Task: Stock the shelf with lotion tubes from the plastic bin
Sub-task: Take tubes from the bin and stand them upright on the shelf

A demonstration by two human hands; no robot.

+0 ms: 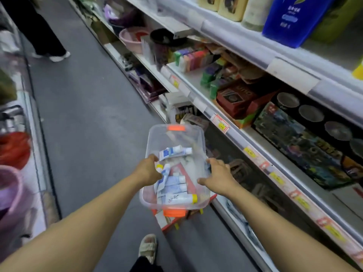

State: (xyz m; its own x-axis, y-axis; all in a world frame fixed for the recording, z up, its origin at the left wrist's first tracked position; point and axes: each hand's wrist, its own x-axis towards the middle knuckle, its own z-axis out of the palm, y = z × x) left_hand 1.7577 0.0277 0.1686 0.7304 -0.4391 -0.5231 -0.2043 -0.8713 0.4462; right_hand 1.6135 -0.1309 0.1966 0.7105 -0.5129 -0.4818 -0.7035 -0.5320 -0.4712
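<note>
A clear plastic bin [157, 134] with orange latches hangs in front of me above the aisle floor. My left hand [146, 170] grips its left rim and my right hand [219, 176] grips its right rim. Inside lie several white and blue lotion tubes [174, 183], some with yellow caps; one tube [174, 152] lies apart toward the far end. The shelf [261, 146] runs along my right, with price tags on its edge.
The shelves at right hold boxed goods, card packs [238, 99], bowls and bottles. A person's legs [47, 40] stand far up the grey aisle. Basins [11, 191] sit on the left shelving. An orange-framed thing [172, 220] sits below the bin. My sandalled foot [148, 247] is below.
</note>
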